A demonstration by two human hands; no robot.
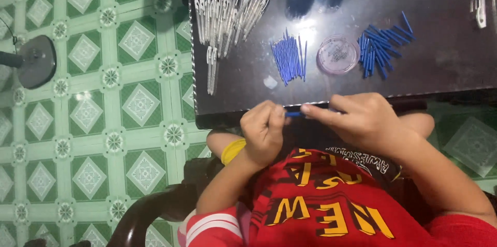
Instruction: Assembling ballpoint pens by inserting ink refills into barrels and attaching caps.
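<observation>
- A blue pen part (pixel 294 114) is being held between the left hand (pixel 264 132) and the right hand (pixel 362 120), just in front of the near edge of the dark table (pixel 248 91).
- The left hand is being kept curled into a fist around one end of the part; the right-hand fingertips (pixel 306 108) are being pinched together on the other end. Only a short blue length is being shown between the two grips, so what else is enclosed cannot be told.
- A row of clear pen barrels (pixel 228 16) is being kept at the far left of the table; these appear unfilled.
- Two loose heaps of blue refills (pixel 290 59) and blue pieces (pixel 380 45) are being stored further right, well apart from both hands.
- A round clear lid (pixel 337 54) is lying between the two heaps.
- Judging by the size of the stocks, most of the work is being left to do.
- No finished pile is being shown clearly.
</observation>
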